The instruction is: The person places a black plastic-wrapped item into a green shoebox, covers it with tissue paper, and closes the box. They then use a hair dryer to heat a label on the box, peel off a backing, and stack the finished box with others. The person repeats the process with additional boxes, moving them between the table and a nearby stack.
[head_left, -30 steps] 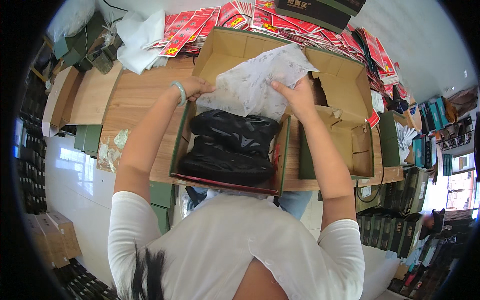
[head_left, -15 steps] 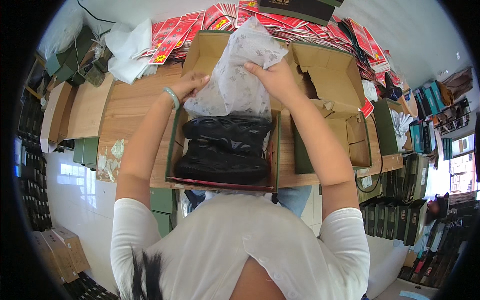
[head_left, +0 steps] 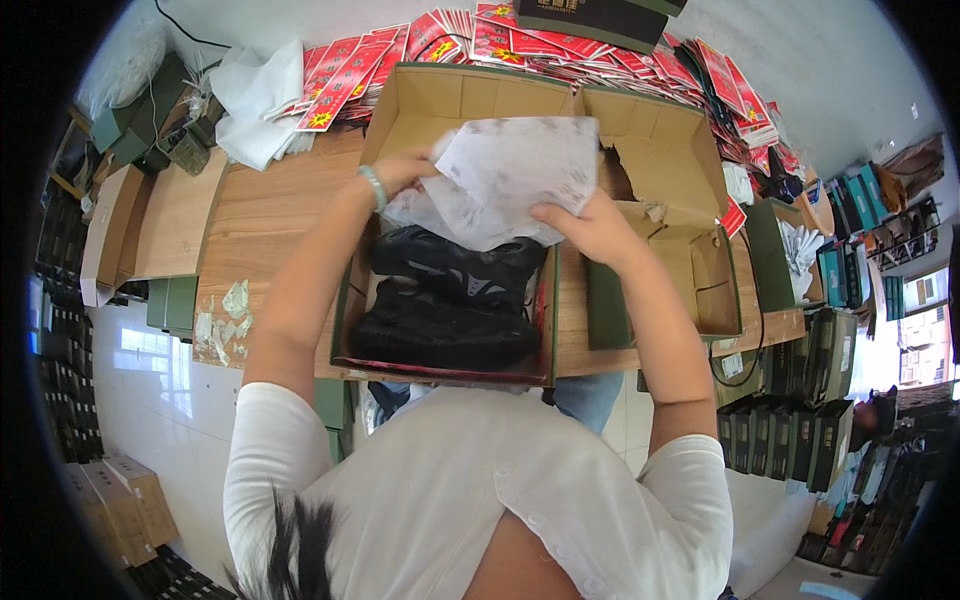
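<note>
A sheet of white printed tissue paper (head_left: 520,175) is stretched between my hands over the far part of an open shoe box (head_left: 345,290). My left hand (head_left: 405,172), slightly blurred and with a pale bangle at the wrist, grips the sheet's left edge; its fingertips are partly behind the paper. My right hand (head_left: 590,225) pinches the lower right corner, thumb on top. Below the paper, a pair of black shoes (head_left: 450,300) lies side by side in the box. The raised lid (head_left: 420,95) stands behind, tan inside.
A second open shoe box (head_left: 690,270) with a torn lining stands to the right. Red printed cards (head_left: 345,80) pile along the wall, with a dark box (head_left: 600,20) on them. White cloth-like sheets (head_left: 260,105) lie at the back left, and paper scraps (head_left: 225,320) near the table's left edge.
The tissue paper has come down and turned, its top edge now folded over and wider. My right hand has moved down and right; my left hand has shifted slightly right.
</note>
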A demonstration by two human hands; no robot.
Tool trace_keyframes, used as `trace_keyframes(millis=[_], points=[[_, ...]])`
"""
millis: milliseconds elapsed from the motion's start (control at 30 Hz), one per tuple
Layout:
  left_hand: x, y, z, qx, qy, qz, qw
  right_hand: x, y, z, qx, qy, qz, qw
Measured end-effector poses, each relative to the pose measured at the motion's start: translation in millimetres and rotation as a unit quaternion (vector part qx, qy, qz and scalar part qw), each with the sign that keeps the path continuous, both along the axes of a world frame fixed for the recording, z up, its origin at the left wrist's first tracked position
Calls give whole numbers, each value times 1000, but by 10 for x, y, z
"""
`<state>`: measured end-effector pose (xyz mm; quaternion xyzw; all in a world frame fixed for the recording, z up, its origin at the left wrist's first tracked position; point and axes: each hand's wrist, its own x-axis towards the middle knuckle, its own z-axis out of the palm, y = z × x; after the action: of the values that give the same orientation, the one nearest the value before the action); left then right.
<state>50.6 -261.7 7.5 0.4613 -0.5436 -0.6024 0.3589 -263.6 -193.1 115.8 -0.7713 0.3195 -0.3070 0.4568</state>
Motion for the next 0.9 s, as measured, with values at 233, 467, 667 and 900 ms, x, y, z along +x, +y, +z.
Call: trace_keyframes(millis=[233,467,667,900], points=[[587,1796,551,-79,-15,134,988,-578,705,-405,-199,154,9,968],[478,2917,66,-256,-249,64,932,-445,1377,-668,-173,164,163,957],[445,3024,282,-323,-502,16,802,-430,1551,-799,-163,309,129,928],[280,3044,794,-329,-443,9,834,-455,1492,-215,-118,238,164,950]])
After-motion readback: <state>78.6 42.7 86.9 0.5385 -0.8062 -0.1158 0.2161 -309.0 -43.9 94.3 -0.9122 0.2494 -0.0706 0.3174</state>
